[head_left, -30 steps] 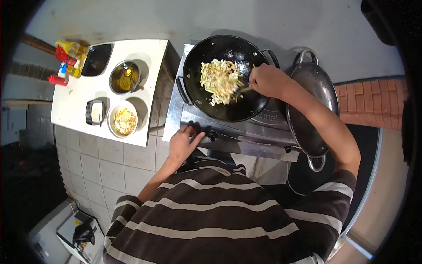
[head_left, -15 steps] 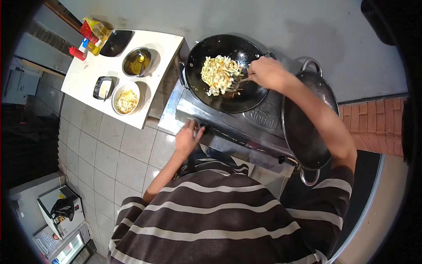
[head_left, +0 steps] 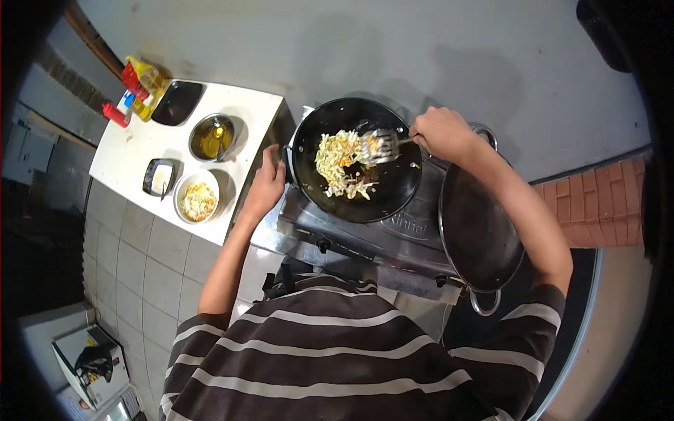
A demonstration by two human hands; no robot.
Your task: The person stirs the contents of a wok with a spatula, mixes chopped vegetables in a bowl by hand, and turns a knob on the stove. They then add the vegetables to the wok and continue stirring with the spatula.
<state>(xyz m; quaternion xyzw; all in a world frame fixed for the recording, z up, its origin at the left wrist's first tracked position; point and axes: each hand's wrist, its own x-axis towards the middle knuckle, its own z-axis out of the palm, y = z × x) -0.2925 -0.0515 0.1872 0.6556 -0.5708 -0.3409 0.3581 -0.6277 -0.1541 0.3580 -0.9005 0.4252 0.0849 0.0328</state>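
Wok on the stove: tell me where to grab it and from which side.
Take the small loop handle on the left rim of the wok, coming from the left, where the left hand sits beside it. The bowl is round with no long handle, and its right side is crowded by the right hand holding the spatula and by the second pan.

Dark brown short-sleeved shirt (head_left: 330, 358) with thin pale horizontal stripes; both forearms bare, no watch visible.
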